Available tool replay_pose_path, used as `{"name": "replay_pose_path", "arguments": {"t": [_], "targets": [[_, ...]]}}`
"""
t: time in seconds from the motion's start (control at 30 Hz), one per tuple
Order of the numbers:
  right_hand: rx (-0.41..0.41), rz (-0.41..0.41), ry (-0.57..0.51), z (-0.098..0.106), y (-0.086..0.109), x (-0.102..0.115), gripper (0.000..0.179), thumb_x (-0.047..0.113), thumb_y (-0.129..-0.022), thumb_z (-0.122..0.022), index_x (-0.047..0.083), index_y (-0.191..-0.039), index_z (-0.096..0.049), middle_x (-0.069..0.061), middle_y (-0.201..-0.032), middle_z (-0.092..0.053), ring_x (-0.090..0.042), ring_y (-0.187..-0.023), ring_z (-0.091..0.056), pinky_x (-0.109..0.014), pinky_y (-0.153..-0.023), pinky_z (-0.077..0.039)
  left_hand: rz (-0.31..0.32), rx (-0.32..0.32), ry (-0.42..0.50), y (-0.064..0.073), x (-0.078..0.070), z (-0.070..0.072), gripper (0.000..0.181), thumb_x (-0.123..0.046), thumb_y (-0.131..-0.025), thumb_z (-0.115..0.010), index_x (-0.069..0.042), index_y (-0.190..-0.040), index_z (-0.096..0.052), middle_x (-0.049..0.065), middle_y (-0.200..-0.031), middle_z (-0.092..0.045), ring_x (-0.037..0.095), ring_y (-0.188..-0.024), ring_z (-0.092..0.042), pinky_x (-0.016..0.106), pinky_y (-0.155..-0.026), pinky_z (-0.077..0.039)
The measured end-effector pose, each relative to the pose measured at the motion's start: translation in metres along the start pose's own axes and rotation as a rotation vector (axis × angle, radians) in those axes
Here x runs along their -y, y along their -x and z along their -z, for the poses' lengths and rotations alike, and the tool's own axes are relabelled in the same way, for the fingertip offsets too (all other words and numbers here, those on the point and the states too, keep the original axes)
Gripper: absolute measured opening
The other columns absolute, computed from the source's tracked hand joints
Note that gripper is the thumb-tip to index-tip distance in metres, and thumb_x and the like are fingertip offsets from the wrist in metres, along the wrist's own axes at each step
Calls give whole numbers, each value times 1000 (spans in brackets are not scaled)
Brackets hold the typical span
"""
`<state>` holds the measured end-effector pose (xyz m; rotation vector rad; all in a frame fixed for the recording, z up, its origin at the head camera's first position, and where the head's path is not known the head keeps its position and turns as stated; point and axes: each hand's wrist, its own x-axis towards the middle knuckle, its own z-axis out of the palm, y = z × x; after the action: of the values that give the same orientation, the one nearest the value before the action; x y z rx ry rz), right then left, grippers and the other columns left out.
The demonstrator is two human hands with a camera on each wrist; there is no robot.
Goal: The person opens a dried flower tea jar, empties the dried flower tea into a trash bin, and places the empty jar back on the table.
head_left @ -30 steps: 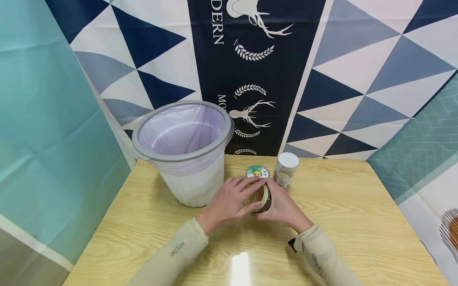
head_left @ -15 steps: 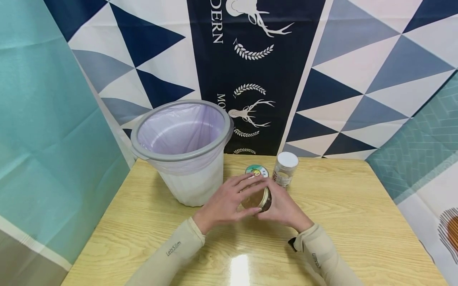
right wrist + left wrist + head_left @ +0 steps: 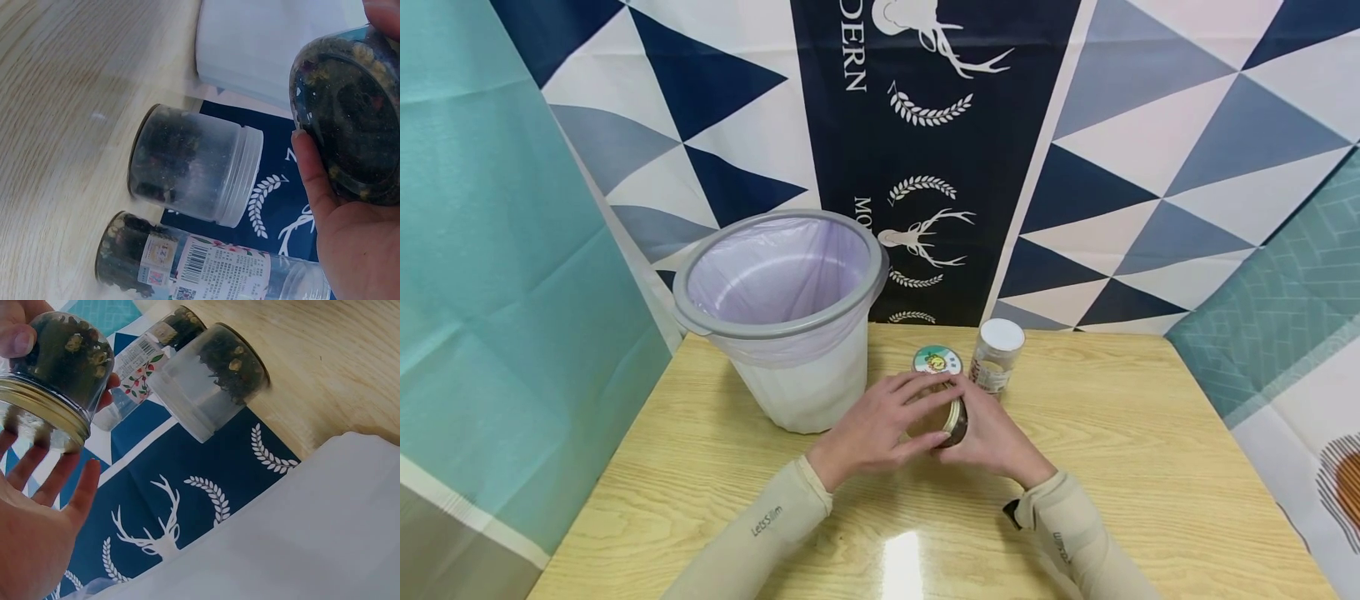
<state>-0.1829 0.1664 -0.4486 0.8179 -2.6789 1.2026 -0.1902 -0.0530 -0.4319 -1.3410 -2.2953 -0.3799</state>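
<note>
The left hand (image 3: 876, 423) has lowered slightly over the banded end of the gold-banded jar (image 3: 65, 369); its fingers are spread, curving with the thumb around that end, which suggests a closer hold. How firmly they press, I cannot tell. The right hand (image 3: 988, 433) clasps the body of the jar, which is tilted between both palms. Half a second ago the left fingers arched higher, showing more of the clear end. Just beyond the jar, the green-topped jar (image 3: 937, 360) is unmoved; so are the white-capped jar (image 3: 1002, 335), beyond and rightward, and the lined bin (image 3: 805, 400), leftward.
</note>
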Motion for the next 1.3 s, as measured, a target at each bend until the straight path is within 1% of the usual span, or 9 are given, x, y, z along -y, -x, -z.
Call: {"name": "replay_pose_path", "arguments": {"t": [0.13,0.3,0.43,0.5,0.6,0.77,0.97,1.17,1.3], "targets": [[-4,16,-7,-1,1,0,100,20,-58,-98,8,-144,-49,-7,-137,-63,-22,-118,-64,-47,-102,-55,55,-17,-33,0,-1,-1,61,-57,-107,-42,-24,-157,-47,3,-150,-58,22,-130,-60,37,-111,-48],[-8,29,5,-3,1,1,99,21,-58,-98,9,-143,-49,-8,-135,-64,-23,-114,-67,-46,-98,-58,143,29,-47,-1,-2,1,63,-58,-105,-45,-21,-155,-49,4,-142,-64,23,-125,-64,40,-105,-51],[-10,25,4,-2,0,0,100,21,-57,-98,10,-144,-49,-9,-134,-65,-26,-115,-67,-49,-99,-56,190,36,0,0,-1,2,69,-59,-103,-47,-16,-157,-46,5,-150,-58,24,-131,-60,41,-109,-49],[-12,22,-11,-1,0,0,101,20,-57,-98,10,-145,-48,-10,-136,-64,-27,-117,-66,-50,-101,-55,162,12,36,0,0,2,72,-59,-103,-49,-15,-158,-43,5,-156,-53,25,-137,-55,41,-115,-45],[-13,29,-17,2,0,0,101,15,-57,-96,8,-145,-48,-10,-138,-63,-27,-120,-65,-51,-104,-53,46,-20,65,0,2,3,71,-56,-102,-53,-15,-159,-42,4,-161,-47,26,-146,-47,40,-122,-38],[3,27,-13,2,0,0,96,10,-57,-92,7,-142,-49,-9,-137,-64,-25,-122,-63,-50,-107,-52,-74,0,89,0,1,5,64,-47,-102,-59,-18,-157,-45,4,-163,-45,29,-151,-41,41,-125,-34],[0,32,-27,0,0,-1,96,12,-55,-96,8,-140,-51,-7,-133,-65,-22,-117,-64,-46,-103,-54,-59,-2,77,0,1,3,64,-42,-100,-65,-14,-155,-48,6,-158,-50,28,-144,-49,38,-123,-36],[-5,32,-15,-1,1,-1,98,14,-55,-96,8,-141,-51,-8,-132,-65,-22,-113,-64,-46,-101,-56,33,-47,59,-4,-3,0,68,-49,-97,-67,-14,-153,-51,7,-148,-58,22,-131,-57,33,-113,-47],[-12,37,0,-2,1,0,97,17,-57,-96,7,-142,-50,-9,-131,-65,-23,-111,-65,-47,-98,-57,83,-22,88,-3,-4,1,71,-52,-97,-65,-17,-157,-46,8,-152,-55,24,-134,-56,37,-112,-48]]}}
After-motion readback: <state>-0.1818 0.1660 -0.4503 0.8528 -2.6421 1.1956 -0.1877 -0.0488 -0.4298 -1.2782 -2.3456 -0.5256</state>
